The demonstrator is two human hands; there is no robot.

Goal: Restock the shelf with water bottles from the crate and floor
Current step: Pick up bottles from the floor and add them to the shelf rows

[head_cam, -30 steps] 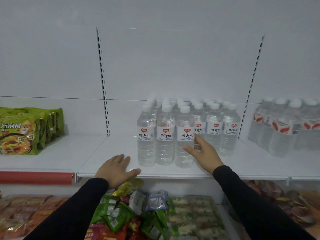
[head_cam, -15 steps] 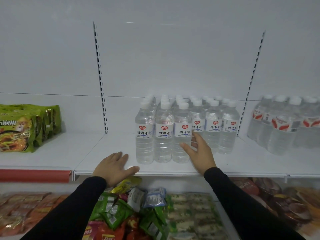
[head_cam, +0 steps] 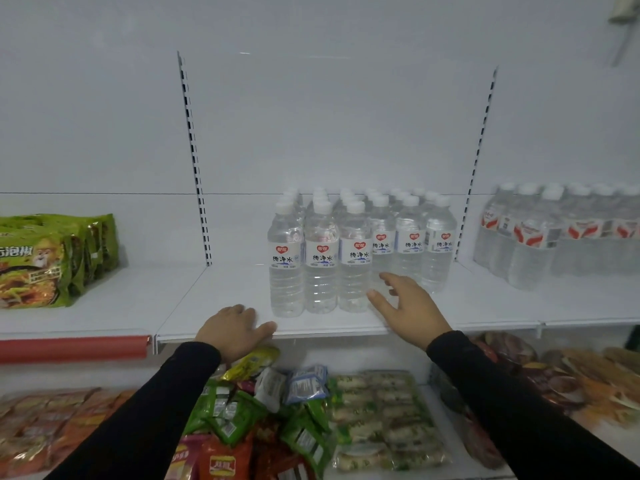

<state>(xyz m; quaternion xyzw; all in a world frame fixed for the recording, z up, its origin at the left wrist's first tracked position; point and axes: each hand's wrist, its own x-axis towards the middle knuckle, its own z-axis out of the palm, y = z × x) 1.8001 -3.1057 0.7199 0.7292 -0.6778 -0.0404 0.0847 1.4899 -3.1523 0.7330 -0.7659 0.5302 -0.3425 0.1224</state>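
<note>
Several clear water bottles [head_cam: 353,258] with white caps and red-heart labels stand in rows on the white shelf [head_cam: 225,299], three of them forward of the rest. My right hand [head_cam: 410,308] is open, fingers spread, just right of the front right bottle, and holds nothing. My left hand [head_cam: 233,330] lies flat on the shelf's front edge, left of the bottles, also with nothing in it. No crate or floor is in view.
Green noodle packs [head_cam: 52,261] lie on the shelf at the left. A wrapped pack of other water bottles [head_cam: 554,233] stands at the right. Snack packets [head_cam: 277,410] fill the shelf below. The shelf between noodles and bottles is bare.
My right hand has come off the front right bottle and pulled back a little toward me, fingers spread. My left hand stays on the shelf edge.
</note>
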